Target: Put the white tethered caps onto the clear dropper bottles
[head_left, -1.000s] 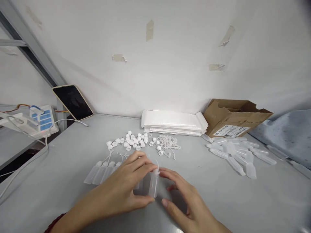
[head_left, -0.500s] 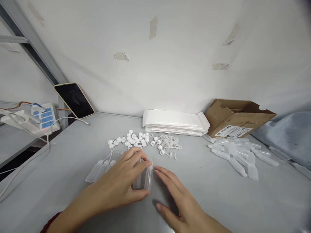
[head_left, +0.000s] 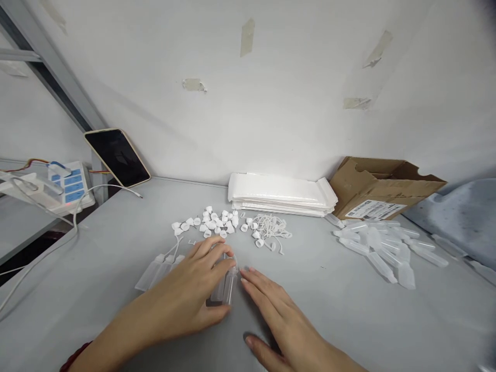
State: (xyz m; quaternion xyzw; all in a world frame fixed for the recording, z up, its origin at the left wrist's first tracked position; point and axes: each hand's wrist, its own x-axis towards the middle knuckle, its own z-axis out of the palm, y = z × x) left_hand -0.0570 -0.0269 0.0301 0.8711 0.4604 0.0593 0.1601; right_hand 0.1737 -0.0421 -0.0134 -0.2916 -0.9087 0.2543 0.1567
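Bottle has gone left across the table since the earlier frame, left hand with it, and now lies just beside its neighbour; right hand has followed leftward. Bottle's place: near middle, near side of the caps, right end of the row.

Risks, my reading: a further leftward push could knock the neighbour askew, and the left palm, arched so close over the row, could drag others out of line. Strap rises loose by the neck; a fingertip could snag it on letting go and swing the bottle round. Light plastic, probably slides easily.

Pose: left wrist comes in from the near left, palm down. Left grip spans the bottle end to end, thumb at the near end, fingertips at the neck; parted only by its length, bottle held between. Right hand comes from the near right, fingers stretched toward the neck, thumb well apart, nothing held; fingertips just beside the bottle, apparently clear of it. Whether bottle and neighbour touch, cannot tell.
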